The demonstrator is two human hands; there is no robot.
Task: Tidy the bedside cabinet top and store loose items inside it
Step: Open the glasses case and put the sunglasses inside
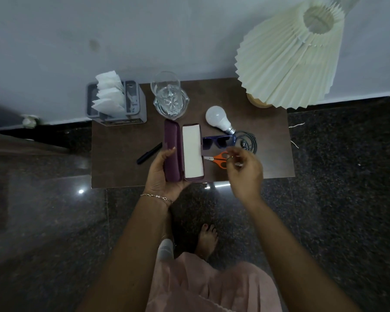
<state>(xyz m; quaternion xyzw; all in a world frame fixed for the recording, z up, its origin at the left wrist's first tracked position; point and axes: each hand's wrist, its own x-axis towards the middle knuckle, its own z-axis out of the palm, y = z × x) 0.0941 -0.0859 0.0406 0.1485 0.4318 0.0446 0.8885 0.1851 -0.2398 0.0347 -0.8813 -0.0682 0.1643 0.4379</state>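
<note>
Our left hand (161,176) grips the open purple case (172,152) at the front edge of the cabinet top (122,172) — our right hand (245,173) hangs blurred over the scissors (221,164), grip unreadable.

A thin chain bracelet (157,197) circles the left wrist; a ring (227,157) bands a right hand (243,174) finger. Below the bedside cabinet (122,172) front edge: a pale pink garment (212,287) and a bare foot (208,236) with dark-painted toenails.

Cream folded-paper lamp shade (291,57) on a round wooden base (258,102), pale grey wall (99,30), dark shiny speckled floor (336,176), bare foot (208,238), pink skirt (212,287)
</note>
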